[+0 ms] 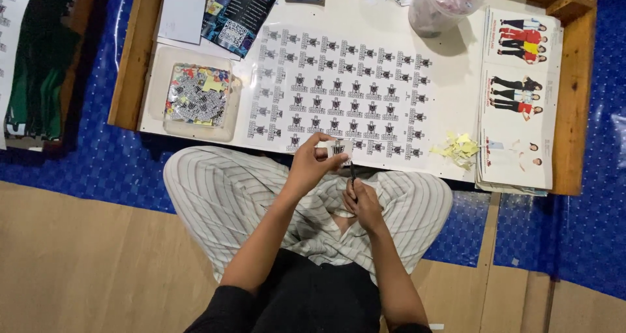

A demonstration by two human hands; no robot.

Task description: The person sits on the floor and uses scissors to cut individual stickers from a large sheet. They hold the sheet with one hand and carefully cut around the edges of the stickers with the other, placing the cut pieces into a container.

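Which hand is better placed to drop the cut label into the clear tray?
Left, probably. The left hand already pinches the small label and is on the side of the clear tray of cut pieces. The right hand holds scissors, farther from it.

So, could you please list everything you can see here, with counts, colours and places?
sticker sheet: one, white with rows of dark emblems, table centre
table: one, wooden rim, white top
tray: one, clear, holds cut stickers, table left
scraps: small pile, yellow, right of sheet
photo sheets: a stack, white with figures, table right
bag: one, clear, top right
leaflets: a few, dark, top left
mat: blue, under table
cut piece: one, white, in left hand
scissors: one, dark, in right hand
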